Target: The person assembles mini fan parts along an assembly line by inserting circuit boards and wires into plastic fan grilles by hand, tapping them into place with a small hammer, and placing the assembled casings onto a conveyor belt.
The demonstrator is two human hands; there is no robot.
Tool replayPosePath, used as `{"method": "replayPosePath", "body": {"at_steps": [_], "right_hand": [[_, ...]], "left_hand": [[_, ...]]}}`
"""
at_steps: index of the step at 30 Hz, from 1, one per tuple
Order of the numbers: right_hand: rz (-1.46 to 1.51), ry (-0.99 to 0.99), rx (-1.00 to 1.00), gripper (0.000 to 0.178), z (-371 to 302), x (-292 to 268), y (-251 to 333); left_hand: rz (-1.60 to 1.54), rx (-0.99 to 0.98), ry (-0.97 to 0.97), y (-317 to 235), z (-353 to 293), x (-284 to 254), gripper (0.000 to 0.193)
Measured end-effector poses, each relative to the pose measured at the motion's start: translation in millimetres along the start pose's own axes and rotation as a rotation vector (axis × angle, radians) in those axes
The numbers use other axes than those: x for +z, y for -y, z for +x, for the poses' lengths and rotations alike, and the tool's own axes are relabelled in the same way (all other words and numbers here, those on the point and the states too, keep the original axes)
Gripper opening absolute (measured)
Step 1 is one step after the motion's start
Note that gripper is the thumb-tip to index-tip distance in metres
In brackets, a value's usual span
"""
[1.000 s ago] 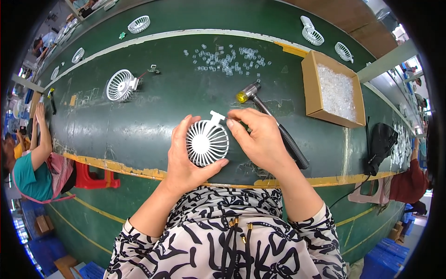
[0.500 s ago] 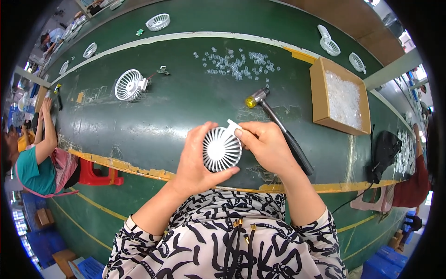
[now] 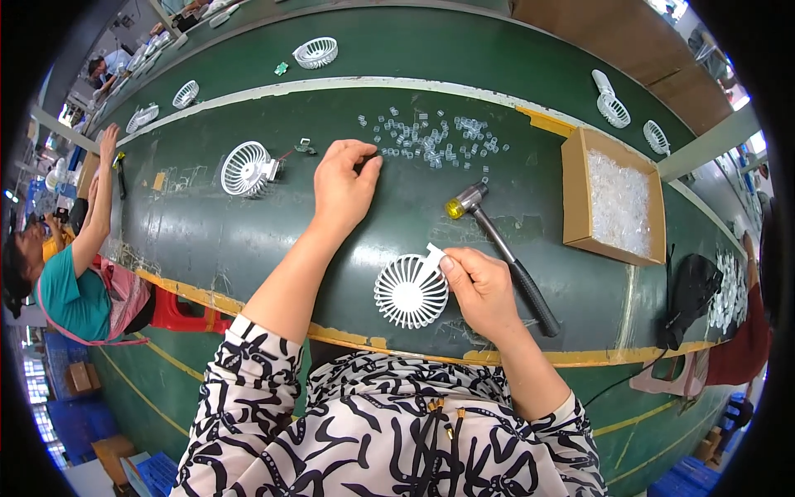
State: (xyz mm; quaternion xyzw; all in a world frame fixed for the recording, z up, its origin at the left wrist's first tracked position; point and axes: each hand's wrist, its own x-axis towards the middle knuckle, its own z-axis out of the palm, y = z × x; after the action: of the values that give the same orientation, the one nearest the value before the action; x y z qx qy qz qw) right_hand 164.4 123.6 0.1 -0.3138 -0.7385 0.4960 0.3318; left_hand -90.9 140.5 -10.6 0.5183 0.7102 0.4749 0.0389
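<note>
My right hand grips the short neck of a white fan housing, a round slatted cage, low over the bench near its front edge. My left hand reaches forward, fingers bent and thumb a little apart, at the left edge of a scatter of small clear plastic pieces. Nothing shows between its fingers. To the right of the housing lies a hammer with a yellow face and a black grip. Another white fan housing, joined by thin wires to a small part, rests on the left.
A cardboard box of clear pieces stands at the right, with a black bag beyond it. More white fan parts lie on the far green strip past a pale rail. A co-worker in a teal top sits at the left.
My left hand has let go of the fan housing and moved forward to the clear pieces. My right hand keeps its hold on the neck. The view has shifted slightly.
</note>
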Motion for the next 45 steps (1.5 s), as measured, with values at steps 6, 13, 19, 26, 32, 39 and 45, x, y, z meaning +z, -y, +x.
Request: {"method": "replayPosePath", "body": {"at_steps": [6,13,19,26,32,39,45], "right_hand": [[-0.045,0.004,-0.040,0.018,2.2,-0.7,-1.4],[-0.007,-0.025,-0.016,0.016,1.6,-2.5,-2.3],[0.050,-0.045,0.013,0.016,-1.7,-1.8,-4.1],[0.157,0.003,0.180,0.023,-0.7,-6.7,3.6],[0.441,0.187,0.266,0.023,-13.8,5.1,35.1],[0.456,0.324,0.240,0.025,-27.0,21.4,48.7],[0.555,0.331,0.296,0.024,-32.1,17.3,45.3]], "left_hand": [[0.114,0.030,0.009,4.6,14.1,13.3,0.008],[0.082,0.160,-0.084,-4.4,-4.5,9.8,0.008],[-0.298,-0.213,-0.036,-21.5,-48.3,-12.1,0.015],[-0.845,-0.617,0.171,-49.0,-116.7,-58.7,0.019],[-1.098,-0.771,0.289,-55.4,-137.9,-89.5,0.016],[-1.181,-0.784,0.370,-67.7,-148.8,-101.0,0.018],[-1.188,-0.766,0.423,-77.9,-150.9,-101.4,0.019]]}}
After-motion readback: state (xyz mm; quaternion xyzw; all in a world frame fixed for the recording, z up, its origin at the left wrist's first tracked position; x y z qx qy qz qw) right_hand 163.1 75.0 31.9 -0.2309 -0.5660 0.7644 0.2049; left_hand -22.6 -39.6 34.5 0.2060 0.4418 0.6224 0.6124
